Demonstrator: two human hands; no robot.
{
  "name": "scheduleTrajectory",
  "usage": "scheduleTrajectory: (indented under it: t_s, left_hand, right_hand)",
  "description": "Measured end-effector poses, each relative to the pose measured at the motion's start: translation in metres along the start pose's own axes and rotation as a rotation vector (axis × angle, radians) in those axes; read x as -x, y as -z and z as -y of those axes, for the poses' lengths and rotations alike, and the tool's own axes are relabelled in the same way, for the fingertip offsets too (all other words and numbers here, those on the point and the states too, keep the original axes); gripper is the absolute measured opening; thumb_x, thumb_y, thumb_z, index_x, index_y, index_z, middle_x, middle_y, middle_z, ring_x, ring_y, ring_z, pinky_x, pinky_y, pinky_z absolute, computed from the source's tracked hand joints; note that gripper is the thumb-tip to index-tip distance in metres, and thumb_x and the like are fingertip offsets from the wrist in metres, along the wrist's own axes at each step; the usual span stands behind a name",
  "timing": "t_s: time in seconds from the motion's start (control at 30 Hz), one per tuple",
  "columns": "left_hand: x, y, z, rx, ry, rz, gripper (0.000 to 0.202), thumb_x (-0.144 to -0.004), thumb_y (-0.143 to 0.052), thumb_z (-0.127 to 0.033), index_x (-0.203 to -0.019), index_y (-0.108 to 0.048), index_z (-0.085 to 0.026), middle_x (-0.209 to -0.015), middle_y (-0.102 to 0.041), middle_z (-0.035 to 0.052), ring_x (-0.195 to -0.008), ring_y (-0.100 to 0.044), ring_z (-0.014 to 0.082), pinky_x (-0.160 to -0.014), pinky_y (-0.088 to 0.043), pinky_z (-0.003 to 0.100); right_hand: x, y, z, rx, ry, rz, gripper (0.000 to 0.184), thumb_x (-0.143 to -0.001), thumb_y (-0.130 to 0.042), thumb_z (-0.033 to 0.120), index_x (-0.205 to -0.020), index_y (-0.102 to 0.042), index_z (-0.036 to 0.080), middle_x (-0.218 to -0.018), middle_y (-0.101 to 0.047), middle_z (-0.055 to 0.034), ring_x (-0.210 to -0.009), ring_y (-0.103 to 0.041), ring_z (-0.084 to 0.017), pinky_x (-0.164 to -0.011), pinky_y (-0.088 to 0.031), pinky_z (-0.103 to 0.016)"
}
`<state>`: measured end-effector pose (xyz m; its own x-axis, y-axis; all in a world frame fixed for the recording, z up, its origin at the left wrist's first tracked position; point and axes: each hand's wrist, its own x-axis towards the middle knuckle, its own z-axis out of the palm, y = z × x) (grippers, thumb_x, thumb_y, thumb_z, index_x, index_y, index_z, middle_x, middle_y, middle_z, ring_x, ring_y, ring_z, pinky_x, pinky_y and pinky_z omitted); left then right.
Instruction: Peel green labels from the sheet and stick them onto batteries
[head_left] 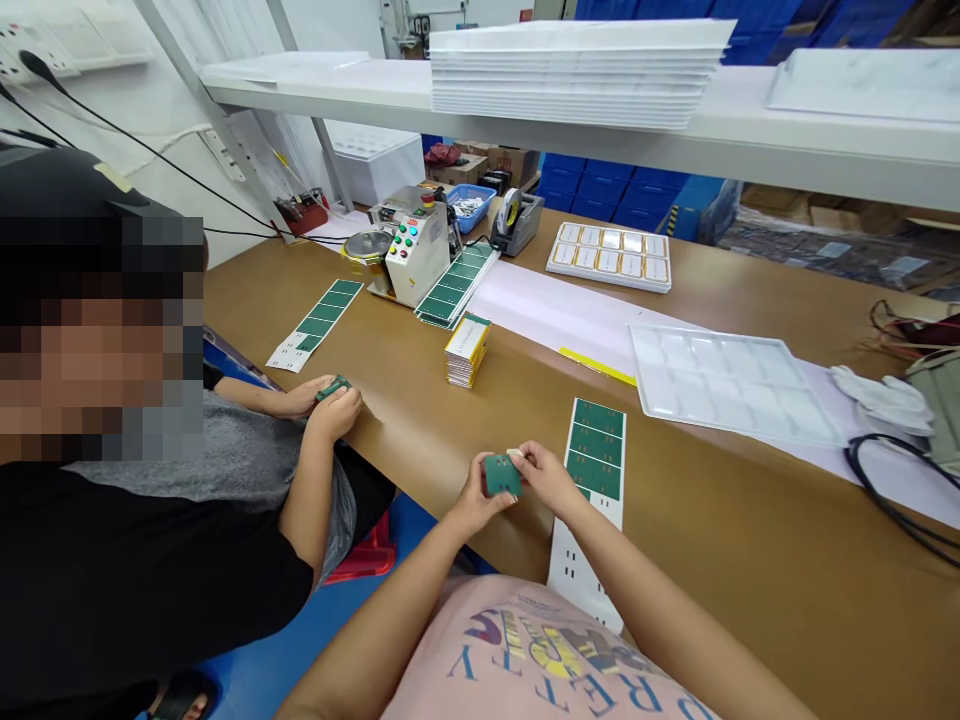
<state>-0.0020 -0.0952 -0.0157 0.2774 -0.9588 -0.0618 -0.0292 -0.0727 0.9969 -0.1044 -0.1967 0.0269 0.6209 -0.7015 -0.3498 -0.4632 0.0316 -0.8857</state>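
Observation:
A small green rectangular card (501, 475) with small dark marks is held above the table's front edge. My left hand (477, 502) grips it from the left, thumb along its lower edge. My right hand (546, 480) pinches at its upper right corner; whether anything thin is between those fingertips I cannot tell. Beside my right hand lies a strip sheet of green labels (595, 450), its near part bare white backing with small dark slots, partly under my right forearm. A stack of white cards with yellow edges (466, 350) stands farther back.
To the left a co-worker (247, 430) holds a small green piece, near another label strip (326, 315). Behind are a machine with buttons (418, 250), more green sheets (459, 280) and a tape dispenser (517, 222). Trays (735, 385), gloves (885, 397) and a black cable (892, 505) lie right; a shelf (750, 135) hangs above.

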Motion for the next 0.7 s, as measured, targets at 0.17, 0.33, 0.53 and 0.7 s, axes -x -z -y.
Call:
scheduleTrajectory:
  t_s: [0.17, 0.33, 0.53, 0.7]
  left_hand:
    - [0.008, -0.006, -0.015, 0.163, 0.051, -0.110, 0.052, -0.071, -0.037, -0.064, -0.094, -0.036, -0.017, -0.092, -0.044, 0.0036, -0.085, -0.044, 0.0116, -0.079, -0.038, 0.025]
    - [0.010, -0.010, -0.011, 0.135, 0.091, -0.176, 0.043, -0.080, -0.027, -0.056, -0.086, -0.042, -0.016, -0.086, -0.047, 0.0029, -0.080, -0.042, 0.0111, -0.075, -0.035, 0.024]
    - [0.007, -0.014, -0.019, 0.185, 0.124, -0.152, 0.045, -0.078, -0.028, -0.059, -0.081, -0.040, -0.016, -0.075, -0.042, 0.0002, -0.068, -0.038, 0.0084, -0.064, -0.034, 0.022]
    - [0.006, -0.017, -0.026, 0.203, 0.143, -0.154, 0.044, -0.076, -0.032, -0.060, -0.076, -0.035, -0.017, -0.070, -0.038, -0.0014, -0.065, -0.037, 0.0076, -0.062, -0.034, 0.021]
  right_hand:
    - [-0.001, 0.001, 0.007, 0.110, 0.004, -0.079, 0.057, -0.066, -0.035, 0.064, -0.078, -0.041, 0.009, -0.068, -0.044, -0.0003, -0.057, -0.032, 0.005, -0.054, -0.026, -0.008]
    - [0.001, 0.006, 0.013, 0.013, -0.076, 0.096, 0.062, -0.061, -0.038, 0.068, -0.082, -0.037, 0.010, -0.068, -0.042, 0.0011, -0.056, -0.034, 0.005, -0.054, -0.032, -0.009]
    - [0.007, 0.021, 0.018, -0.065, -0.109, 0.264, 0.070, -0.053, -0.042, 0.073, -0.082, -0.031, 0.011, -0.070, -0.039, 0.0021, -0.056, -0.035, 0.005, -0.052, -0.035, -0.011]
    - [0.002, 0.025, 0.012, 0.112, -0.003, 0.260, 0.063, -0.063, -0.035, 0.070, -0.083, -0.033, 0.011, -0.071, -0.039, 0.0016, -0.056, -0.032, 0.006, -0.050, -0.031, -0.008]
